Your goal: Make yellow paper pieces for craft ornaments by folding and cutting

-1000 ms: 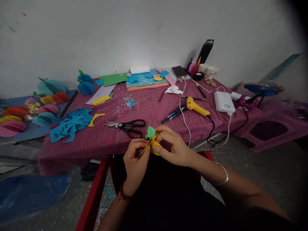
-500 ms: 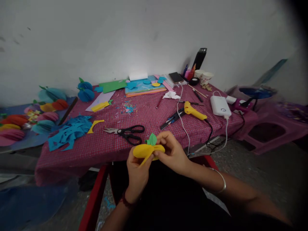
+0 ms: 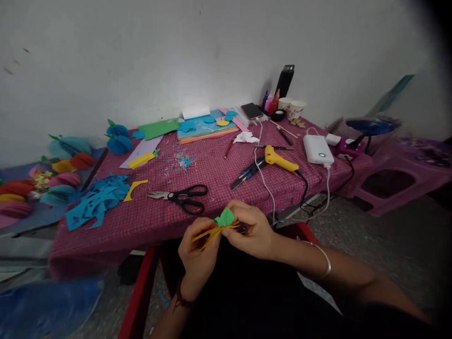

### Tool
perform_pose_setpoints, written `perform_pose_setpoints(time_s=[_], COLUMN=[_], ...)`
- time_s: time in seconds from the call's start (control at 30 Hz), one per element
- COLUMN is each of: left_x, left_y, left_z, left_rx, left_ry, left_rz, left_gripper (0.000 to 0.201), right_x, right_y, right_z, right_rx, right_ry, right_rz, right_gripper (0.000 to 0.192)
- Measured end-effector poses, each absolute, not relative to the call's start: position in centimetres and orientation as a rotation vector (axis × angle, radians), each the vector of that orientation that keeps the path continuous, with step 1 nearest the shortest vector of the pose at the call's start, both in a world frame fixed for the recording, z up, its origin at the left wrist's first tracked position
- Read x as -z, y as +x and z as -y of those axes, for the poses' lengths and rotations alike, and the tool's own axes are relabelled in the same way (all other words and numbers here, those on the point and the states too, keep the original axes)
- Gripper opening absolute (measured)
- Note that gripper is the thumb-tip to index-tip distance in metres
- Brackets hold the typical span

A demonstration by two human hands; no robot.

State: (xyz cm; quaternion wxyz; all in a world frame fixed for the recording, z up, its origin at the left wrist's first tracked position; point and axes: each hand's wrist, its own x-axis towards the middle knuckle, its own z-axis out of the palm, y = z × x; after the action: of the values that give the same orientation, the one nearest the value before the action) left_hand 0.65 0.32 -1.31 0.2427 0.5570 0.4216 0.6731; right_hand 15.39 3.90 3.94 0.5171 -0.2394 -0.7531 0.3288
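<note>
Head view, left hand (image 3: 198,247) and right hand (image 3: 251,229) both pinched shut on a folded yellow paper piece (image 3: 212,232) with a green leaf (image 3: 225,218), held just off the table's (image 3: 148,221) near edge, black scissors (image 3: 185,197) on the cloth at 11 o'clock from the hands, yellow glue gun (image 3: 279,158) at 1 o'clock.

A home craft corner: a desk (image 3: 212,165) under a checked cloth against a bare wall, strewn with paper scraps (image 3: 95,200), scissors (image 3: 181,197), a glue gun (image 3: 278,158) and card sheets (image 3: 205,127); finished paper fruits (image 3: 52,174) lie far left.
</note>
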Motion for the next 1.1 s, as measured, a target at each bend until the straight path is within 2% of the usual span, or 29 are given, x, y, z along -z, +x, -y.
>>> perform_pose_setpoints(time_s=[0.27,0.53,0.67,0.8,0.93,1.1], left_x=[2.6,2.5,1.8,1.8,2.5,2.1], left_y=[0.4,0.4,0.2,0.3,0.6,1.0], left_z=[-0.9,-0.5,-0.6,-0.7,-0.4,-0.3], left_rx=[-1.705,-1.601,-1.638,-1.596,-1.582,-1.546], left_ry=[1.206,1.278,1.377,1.372,1.178,0.83], left_rz=[-1.076,-1.01,-1.018,-1.037,-1.007,-0.904], left_gripper=[0.022,0.013,0.011,0.007,0.014,0.02], right_x=[-4.0,-3.8,-4.0,-4.1,-3.8,-3.3], right_y=[15.5,15.2,15.6,15.9,15.7,15.3], right_z=[-3.9,-3.8,-3.9,-3.9,-3.9,-3.8], right_rx=[-0.87,-0.78,-0.89,-0.914,-0.981,-1.249], right_ry=[-0.617,-0.638,-0.611,-0.601,-0.631,-0.64], right_rz=[1.813,1.803,1.847,1.825,1.75,1.657], right_gripper=[0.014,0.016,0.011,0.019,0.023,0.018])
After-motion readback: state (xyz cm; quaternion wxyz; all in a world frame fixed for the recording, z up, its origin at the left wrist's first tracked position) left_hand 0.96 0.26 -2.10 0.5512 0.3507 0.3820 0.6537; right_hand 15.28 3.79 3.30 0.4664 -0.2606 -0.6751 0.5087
